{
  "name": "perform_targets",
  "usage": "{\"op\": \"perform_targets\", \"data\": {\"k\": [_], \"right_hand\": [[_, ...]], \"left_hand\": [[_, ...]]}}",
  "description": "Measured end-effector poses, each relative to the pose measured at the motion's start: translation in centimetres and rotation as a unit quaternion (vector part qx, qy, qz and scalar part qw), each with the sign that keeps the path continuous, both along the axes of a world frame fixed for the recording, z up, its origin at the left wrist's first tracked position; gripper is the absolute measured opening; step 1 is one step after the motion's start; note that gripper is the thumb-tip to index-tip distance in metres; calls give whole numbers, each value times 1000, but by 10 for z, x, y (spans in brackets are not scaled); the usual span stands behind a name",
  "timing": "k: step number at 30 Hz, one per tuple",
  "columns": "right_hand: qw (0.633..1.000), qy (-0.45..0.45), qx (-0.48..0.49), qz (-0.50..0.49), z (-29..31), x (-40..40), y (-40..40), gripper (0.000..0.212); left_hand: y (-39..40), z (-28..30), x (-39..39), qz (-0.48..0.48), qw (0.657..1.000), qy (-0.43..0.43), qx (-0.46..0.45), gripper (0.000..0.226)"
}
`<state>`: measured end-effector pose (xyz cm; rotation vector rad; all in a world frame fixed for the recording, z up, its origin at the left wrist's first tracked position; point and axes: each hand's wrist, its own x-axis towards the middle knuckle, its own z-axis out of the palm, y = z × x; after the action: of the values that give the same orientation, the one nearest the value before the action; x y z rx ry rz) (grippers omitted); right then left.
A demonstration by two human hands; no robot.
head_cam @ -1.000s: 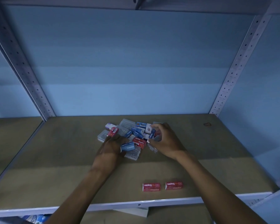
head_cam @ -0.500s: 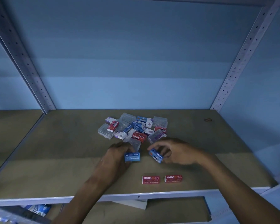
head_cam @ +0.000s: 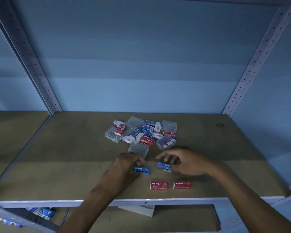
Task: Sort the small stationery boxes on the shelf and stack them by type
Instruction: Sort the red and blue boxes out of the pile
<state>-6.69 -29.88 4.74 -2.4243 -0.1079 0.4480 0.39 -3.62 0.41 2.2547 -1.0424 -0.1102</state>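
Note:
A mixed pile of small stationery boxes (head_cam: 142,133), blue, red, white and clear plastic, lies mid-shelf. My left hand (head_cam: 123,169) grips a blue staples box (head_cam: 142,170) on the shelf board in front of the pile. My right hand (head_cam: 186,163) holds a second blue staples box (head_cam: 164,166) beside it, fingers curled over its right end. Two red staples boxes (head_cam: 159,185) (head_cam: 182,185) lie side by side near the front edge, apart from both hands.
The brown shelf board (head_cam: 57,157) has a white metal front rail (head_cam: 40,202). Perforated uprights (head_cam: 252,64) stand at the back corners. A small dark mark (head_cam: 219,125) lies at the back right. A lower shelf holds a white box (head_cam: 138,210) and blue packaging (head_cam: 44,212).
Both hands have drawn back from the pile toward the front, each bringing a blue staples box down onto the board behind the red boxes.

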Motion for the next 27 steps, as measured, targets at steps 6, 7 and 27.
{"op": "perform_targets", "data": {"k": [6,7,27], "right_hand": [[996,-66,-29,-60,-11,3,7,17],[994,-77,-31,-66,-12,4,8,16],[988,-95,-97,-71,-14,1,2,25]], "left_hand": [[1,-8,7,28,998,-38,50,21],[0,-9,7,29,997,-38,54,20],[-4,1,1,57,997,-13,59,16]]}}
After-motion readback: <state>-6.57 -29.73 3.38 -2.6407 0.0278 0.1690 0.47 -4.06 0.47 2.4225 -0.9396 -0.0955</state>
